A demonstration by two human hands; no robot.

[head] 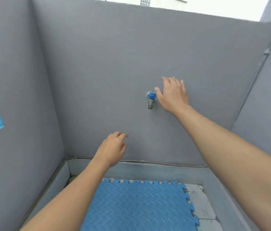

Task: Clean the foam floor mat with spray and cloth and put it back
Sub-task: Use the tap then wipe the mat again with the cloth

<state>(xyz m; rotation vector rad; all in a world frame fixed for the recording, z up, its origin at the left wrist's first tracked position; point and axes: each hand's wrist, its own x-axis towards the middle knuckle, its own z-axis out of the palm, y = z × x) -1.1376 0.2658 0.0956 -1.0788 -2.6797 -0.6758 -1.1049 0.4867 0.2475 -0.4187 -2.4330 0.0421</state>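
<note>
Reaching with the right hand (173, 95) toward the blue-handled metal wall tap (151, 100) at about one o'clock, fingers spread and relaxed, thumb just beside the handle, contact impossible to confirm. Hovering the left hand (113, 148) lower, near centre, fingers loosely curled and gripping nothing. Leaving the blue interlocking foam floor mat (139, 205) flat on the pale tiled floor (201, 207) at six o'clock, below the grey painted wall (98, 72). Seeing neither spray nor cloth anywhere; judging the task barely begun, with spraying, wiping and putting back all remaining.
</note>
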